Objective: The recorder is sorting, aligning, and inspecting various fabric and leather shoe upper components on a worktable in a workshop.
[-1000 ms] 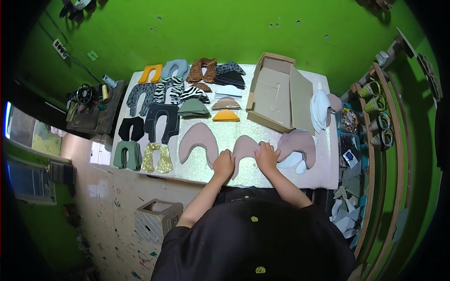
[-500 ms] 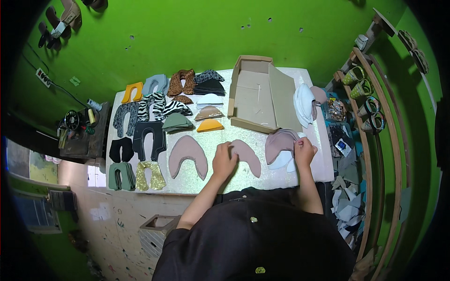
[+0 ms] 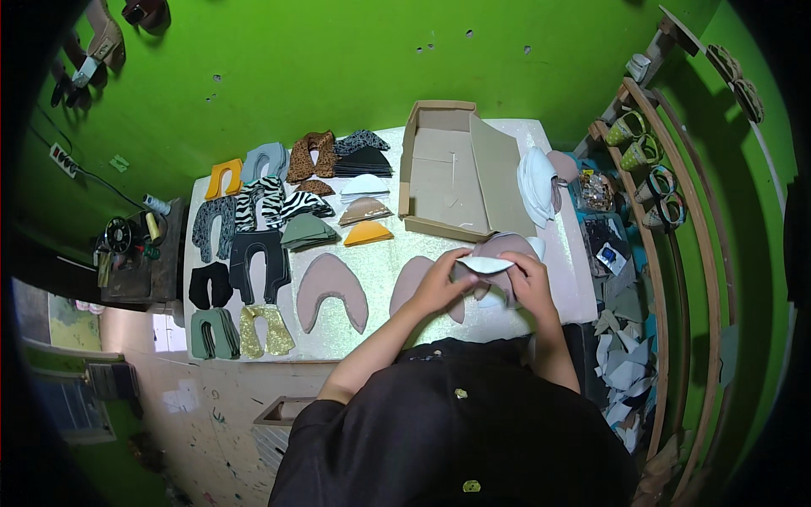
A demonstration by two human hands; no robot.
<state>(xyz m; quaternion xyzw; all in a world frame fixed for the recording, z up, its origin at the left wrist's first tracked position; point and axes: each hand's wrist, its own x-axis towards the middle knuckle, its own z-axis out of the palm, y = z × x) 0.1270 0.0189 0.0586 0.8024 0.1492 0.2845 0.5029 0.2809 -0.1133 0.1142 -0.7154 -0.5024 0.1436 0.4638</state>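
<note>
Pinching a bent fabric piece, pale face showing, at its left end with the left hand and at its right end with the right hand. Held over a pile of pink pieces, contact with it too hidden to tell. Left of the grip, partly behind the left hand, a pink cutout; beyond the grip, an open cardboard box.
</note>
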